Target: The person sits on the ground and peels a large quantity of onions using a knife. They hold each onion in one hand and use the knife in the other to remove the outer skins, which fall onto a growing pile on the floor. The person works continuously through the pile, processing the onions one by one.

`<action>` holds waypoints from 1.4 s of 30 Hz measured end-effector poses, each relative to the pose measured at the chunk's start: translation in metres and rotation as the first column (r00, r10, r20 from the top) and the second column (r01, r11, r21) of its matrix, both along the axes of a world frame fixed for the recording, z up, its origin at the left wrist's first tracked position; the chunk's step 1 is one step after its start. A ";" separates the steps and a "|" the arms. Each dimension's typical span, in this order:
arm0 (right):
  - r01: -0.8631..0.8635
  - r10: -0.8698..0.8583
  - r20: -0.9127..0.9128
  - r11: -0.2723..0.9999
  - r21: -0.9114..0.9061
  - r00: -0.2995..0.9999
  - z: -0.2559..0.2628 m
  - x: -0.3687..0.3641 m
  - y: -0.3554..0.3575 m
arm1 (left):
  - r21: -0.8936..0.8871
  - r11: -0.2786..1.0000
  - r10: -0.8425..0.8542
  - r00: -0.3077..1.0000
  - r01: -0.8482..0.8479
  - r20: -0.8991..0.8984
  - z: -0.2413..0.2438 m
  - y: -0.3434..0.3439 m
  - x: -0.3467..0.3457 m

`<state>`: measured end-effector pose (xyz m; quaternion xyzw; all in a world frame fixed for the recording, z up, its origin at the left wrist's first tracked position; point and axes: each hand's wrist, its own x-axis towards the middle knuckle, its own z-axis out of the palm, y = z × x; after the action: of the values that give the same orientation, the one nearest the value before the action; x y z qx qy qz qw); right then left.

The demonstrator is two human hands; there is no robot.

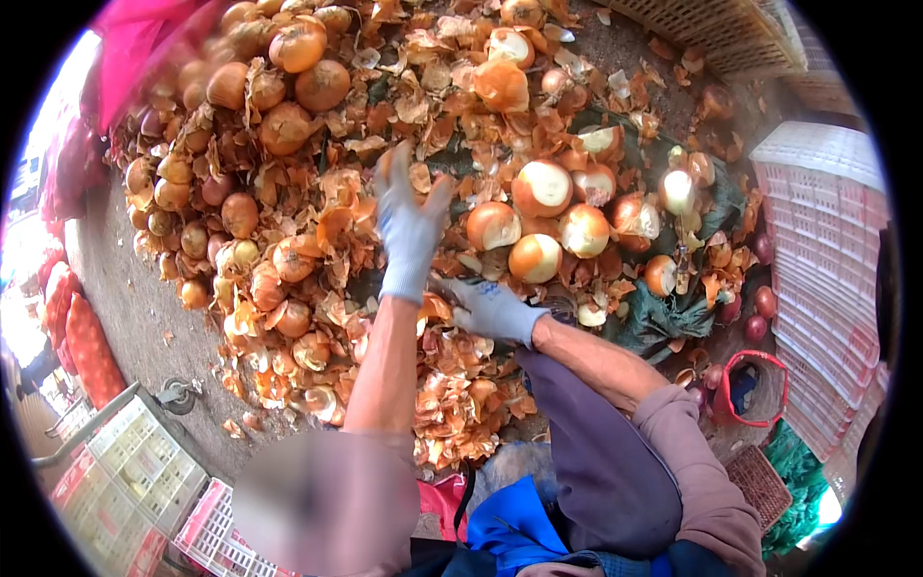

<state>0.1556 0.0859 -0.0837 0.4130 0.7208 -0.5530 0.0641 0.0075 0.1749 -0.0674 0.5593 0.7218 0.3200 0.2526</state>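
Note:
My left hand (409,229), in a light grey knit glove, reaches over loose onion skins (342,216) with its fingers spread and nothing in them. Its fingertips are slightly blurred. Lower and to the right, my right hand (496,309), also gloved, hangs low over the skins near my knee. Its fingers are partly hidden, and I cannot tell whether they grip anything. Just beyond it lies a cluster of onions with cut white faces (535,258). Whole unpeeled onions (287,128) are heaped to the left and far left.
Stacked white plastic crates (822,274) stand at the right, beside a red-rimmed container (753,389) and loose red onions (756,328). A yellowish crate (714,32) is at the far right. Green sheeting (667,317) lies under some peelings. A wheeled cart (177,395) and crates (140,461) sit lower left.

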 end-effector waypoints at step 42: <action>0.447 -0.640 -0.161 0.673 -0.589 0.752 0.056 0.040 -0.008 | -0.535 0.836 0.538 -0.010 -0.119 0.843 0.021 -0.132 -0.140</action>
<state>0.1953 0.0776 -0.0274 0.4722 0.3849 -0.7824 -0.1293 -0.1329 0.0428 -0.0468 -0.0427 0.5102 0.5413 0.6670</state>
